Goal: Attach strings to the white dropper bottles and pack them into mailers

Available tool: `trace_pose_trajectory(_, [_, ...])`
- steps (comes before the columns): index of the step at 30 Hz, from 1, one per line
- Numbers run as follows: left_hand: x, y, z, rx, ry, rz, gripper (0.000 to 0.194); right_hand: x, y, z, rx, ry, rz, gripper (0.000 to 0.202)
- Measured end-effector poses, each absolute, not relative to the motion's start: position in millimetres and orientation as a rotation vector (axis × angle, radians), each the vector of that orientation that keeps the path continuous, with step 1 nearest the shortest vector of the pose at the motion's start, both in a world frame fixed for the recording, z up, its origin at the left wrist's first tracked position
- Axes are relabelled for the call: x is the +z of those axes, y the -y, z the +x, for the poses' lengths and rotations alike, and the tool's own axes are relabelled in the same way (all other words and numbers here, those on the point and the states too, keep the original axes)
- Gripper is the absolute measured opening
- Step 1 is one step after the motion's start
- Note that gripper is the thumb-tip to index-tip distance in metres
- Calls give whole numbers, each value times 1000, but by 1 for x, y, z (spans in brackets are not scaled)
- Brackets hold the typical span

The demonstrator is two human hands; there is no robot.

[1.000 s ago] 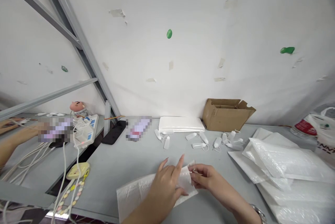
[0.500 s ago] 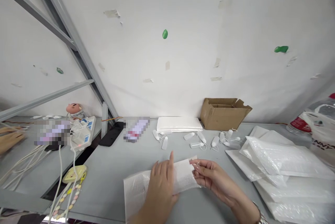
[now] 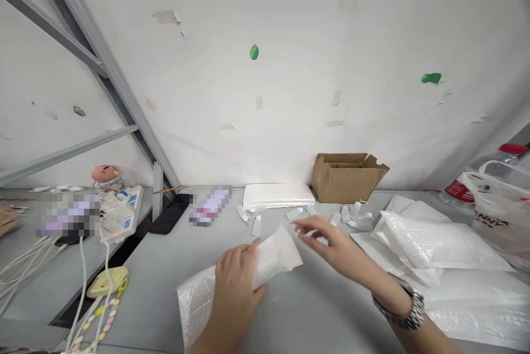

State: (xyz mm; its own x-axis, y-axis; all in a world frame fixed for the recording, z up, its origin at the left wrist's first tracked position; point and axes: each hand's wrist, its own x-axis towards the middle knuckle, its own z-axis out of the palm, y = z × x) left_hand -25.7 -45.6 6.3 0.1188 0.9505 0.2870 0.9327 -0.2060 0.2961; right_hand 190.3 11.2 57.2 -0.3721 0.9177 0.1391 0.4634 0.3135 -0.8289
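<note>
A white bubble-wrap pouch (image 3: 273, 254) lies slantwise on the grey table, its right end lifted a little. My left hand (image 3: 240, 274) is wrapped round its middle and covers part of it. Just right of the pouch's end, my right hand (image 3: 325, 241) hovers apart from it, fingers bent and parted, with nothing visible in them. Beyond that hand are small white dropper-like bottles (image 3: 295, 214) with thin loops; the hand hides some. More of these little bottles (image 3: 255, 225) lie left of it, and another cluster (image 3: 351, 214) sits to the right.
A stack of bubble mailers (image 3: 451, 243) fills the right side, beside a plastic bag (image 3: 492, 221). Along the wall stand a cardboard box (image 3: 348, 183) and flat white packs (image 3: 277, 195). Left are a black phone (image 3: 171, 215), power strip (image 3: 124, 213) and cables. Another person's hand (image 3: 8, 221) shows far left.
My right hand has let go of the pouch's end and moved up towards the small bottles. My left hand still holds the pouch, which now tilts upward to the right. The view has shifted slightly.
</note>
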Motion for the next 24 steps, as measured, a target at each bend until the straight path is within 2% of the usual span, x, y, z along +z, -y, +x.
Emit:
trace_pose_trajectory(5, [14, 40, -40, 838, -2033, 2057, 62, 19, -45, 194, -66, 2319, -1634, 35])
trace_pose_trajectory(8, [17, 42, -38, 919, -1980, 1988, 63, 1, -50, 188, -227, 2472, -1694, 29])
trace_pose_trajectory(15, [11, 42, -27, 923, -1915, 1995, 55, 9, -46, 187, -161, 2477, -1643, 17])
trace_pose_trajectory(17, [8, 39, -26, 912, -1924, 2004, 53, 18, -45, 191, 36, 2359, -1599, 25])
trace_pose_trajectory(20, [2, 37, -24, 882, -1926, 2025, 51, 33, -39, 192, 574, 1947, -1337, 37])
trace_pose_trajectory(22, [0, 37, -21, 893, -1913, 2040, 51, 42, -32, 187, 783, 1673, -1156, 32])
trace_pose_trajectory(24, [-1, 37, -16, 936, -1893, 2042, 51, 48, -22, 177, 835, 1513, -1076, 28])
